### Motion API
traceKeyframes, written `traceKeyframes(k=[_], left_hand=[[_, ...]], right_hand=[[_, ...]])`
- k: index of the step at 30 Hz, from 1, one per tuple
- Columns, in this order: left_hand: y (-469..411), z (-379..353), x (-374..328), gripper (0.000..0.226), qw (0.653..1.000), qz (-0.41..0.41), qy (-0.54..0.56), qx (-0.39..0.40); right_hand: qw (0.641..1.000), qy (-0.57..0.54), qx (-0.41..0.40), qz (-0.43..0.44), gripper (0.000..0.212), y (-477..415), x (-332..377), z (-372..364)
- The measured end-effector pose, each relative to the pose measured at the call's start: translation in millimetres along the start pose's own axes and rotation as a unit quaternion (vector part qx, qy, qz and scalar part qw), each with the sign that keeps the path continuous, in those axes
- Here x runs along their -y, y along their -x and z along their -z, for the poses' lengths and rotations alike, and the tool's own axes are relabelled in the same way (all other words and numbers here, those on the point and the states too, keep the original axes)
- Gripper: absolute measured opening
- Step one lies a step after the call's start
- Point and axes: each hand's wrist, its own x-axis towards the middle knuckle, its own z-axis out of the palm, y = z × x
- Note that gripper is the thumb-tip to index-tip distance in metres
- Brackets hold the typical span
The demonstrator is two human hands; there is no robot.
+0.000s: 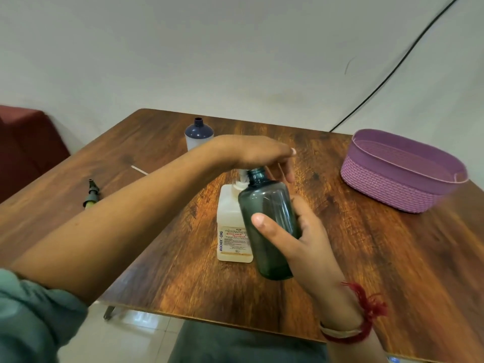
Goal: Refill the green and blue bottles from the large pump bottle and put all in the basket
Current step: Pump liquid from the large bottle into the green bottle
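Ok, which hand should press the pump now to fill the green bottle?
Left. The left hand already lies flat over the head of the pump bottle. The right hand is busy gripping the green bottle, holding its open neck up against the pump.

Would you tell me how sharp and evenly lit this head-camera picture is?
Head view: soft, even light, mild sheen on the wooden table; the purple basket smears with motion blur at right; label on the pump bottle reads only partly.
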Motion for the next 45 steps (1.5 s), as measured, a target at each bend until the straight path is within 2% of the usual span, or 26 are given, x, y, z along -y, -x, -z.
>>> traceKeyframes(k=[4,9,12,16,18,24,26,29,32,36,40,45], left_hand=[[3.3,-5.2,2.2,0.055,0.999,0.043,-0.013,0.025],[8.2,1.4,-10.4,0.060,0.999,0.030,-0.039,0.002],[9.5,3.2,-7.9,0.059,1.000,0.007,0.021,-0.011],[9.1,-5.4,-0.9,0.055,0.994,0.049,0.088,0.029],[9.6,-5.8,-1.3,0.054,0.998,0.054,0.043,0.008],[13.5,3.9,-14.4,0.059,0.998,0.025,-0.054,0.015],[11.1,4.5,-13.9,0.057,0.999,0.013,-0.048,0.001],[8.3,0.3,-3.3,0.053,0.999,0.044,-0.013,0.022],[7.8,-4.7,0.4,0.050,0.997,0.067,-0.022,0.022],[11.9,-0.3,-10.6,0.053,0.997,0.060,-0.047,0.000],[12.3,2.8,-11.3,0.056,0.999,0.033,-0.022,-0.019],[10.7,-3.1,-1.8,0.057,0.997,0.076,-0.020,-0.016]], right_hand=[[1.000,0.019,0.000,-0.003,0.053,1.9,-2.1,-1.8],[1.000,0.016,-0.015,-0.003,0.054,0.6,2.5,-0.7],[1.000,0.020,-0.015,0.001,0.054,0.1,2.6,-1.1],[1.000,0.025,-0.010,0.002,0.055,-0.1,1.2,-2.8],[1.000,0.028,-0.010,0.000,0.056,0.0,1.1,-2.7],[0.999,0.039,-0.011,-0.002,0.057,-0.1,6.1,2.0],[0.999,0.039,-0.010,0.000,0.058,-0.4,5.7,2.6],[0.999,0.038,-0.013,0.002,0.057,-0.5,3.1,0.3],[1.000,0.029,-0.010,0.001,0.055,0.1,0.3,-2.2],[1.000,0.011,-0.012,0.000,0.057,-0.2,0.4,-1.6],[1.000,0.010,-0.014,0.002,0.056,-2.2,3.1,0.1],[1.000,0.003,-0.007,0.003,0.053,-1.0,0.9,-3.7]])
